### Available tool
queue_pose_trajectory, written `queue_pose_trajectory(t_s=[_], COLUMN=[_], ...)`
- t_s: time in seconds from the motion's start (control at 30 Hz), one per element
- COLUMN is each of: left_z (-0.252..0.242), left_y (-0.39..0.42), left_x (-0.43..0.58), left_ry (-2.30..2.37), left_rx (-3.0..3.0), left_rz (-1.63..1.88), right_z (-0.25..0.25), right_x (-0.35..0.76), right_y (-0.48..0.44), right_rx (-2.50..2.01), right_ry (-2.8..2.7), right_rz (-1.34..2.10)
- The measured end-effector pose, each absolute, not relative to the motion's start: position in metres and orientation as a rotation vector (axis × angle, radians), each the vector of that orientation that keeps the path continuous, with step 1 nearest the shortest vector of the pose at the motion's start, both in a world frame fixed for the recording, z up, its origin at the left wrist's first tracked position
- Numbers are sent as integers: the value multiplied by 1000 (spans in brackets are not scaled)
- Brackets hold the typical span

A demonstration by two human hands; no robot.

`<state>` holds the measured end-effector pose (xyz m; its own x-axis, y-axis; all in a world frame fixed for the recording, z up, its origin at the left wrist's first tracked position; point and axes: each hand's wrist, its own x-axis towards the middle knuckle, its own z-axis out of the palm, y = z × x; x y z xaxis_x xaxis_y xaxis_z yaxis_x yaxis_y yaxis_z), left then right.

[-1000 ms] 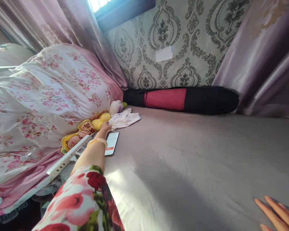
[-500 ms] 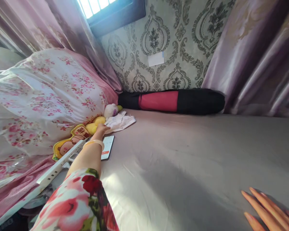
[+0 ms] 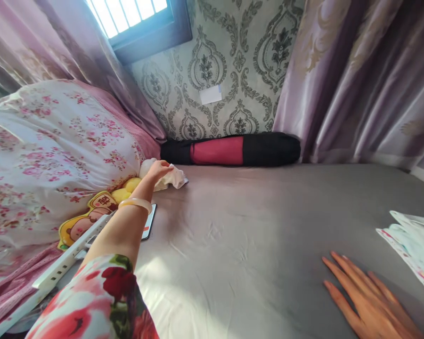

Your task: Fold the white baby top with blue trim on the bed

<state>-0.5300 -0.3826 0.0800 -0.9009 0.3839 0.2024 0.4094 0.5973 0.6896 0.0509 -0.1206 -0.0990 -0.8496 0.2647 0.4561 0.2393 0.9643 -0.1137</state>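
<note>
My left hand (image 3: 159, 171) reaches to the far left of the grey bed sheet (image 3: 240, 226), its fingers closed on a small white cloth (image 3: 175, 177). The cloth is bunched under the fingertips, and its far edge touches the sheet. Partly behind my wrist lies a phone (image 3: 149, 225) with a lit screen. At the lower right, my right hand (image 3: 371, 301) lies with fingers spread on the sheet and holds nothing. Right of it is a folded pale fabric (image 3: 413, 245) with a coloured edge.
Along the wall lies a long black and red bag (image 3: 217, 150). Flowered bedding (image 3: 74, 141) rises at the left, with yellow plush toys (image 3: 125, 189) and a cartoon cushion (image 3: 79, 228) before it. A white power strip (image 3: 67, 261) runs along the left bed edge.
My left hand has gone from beside the white cloth to gripping it, bunching it up. The view has shifted right, so the folded fabric and more of my right hand show.
</note>
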Motion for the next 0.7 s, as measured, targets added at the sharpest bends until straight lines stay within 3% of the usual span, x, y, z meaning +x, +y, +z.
queue_pose_trajectory(t_s=[0.33,0.53,0.7], left_z=[136,147,148], left_y=[-281,-239,-211], left_x=[-436,-368,-317], left_ry=[-2448,-2309,-2106], left_rx=[-690,-911,-987], left_rz=[-2004,-2442,-2641], right_z=[-86,-27,16], right_x=[41,0,-62], right_y=[-117,-126,-160], right_rx=[-619,-594,-427], right_ry=[-2724,-2800,-2731], right_rz=[143,505,616])
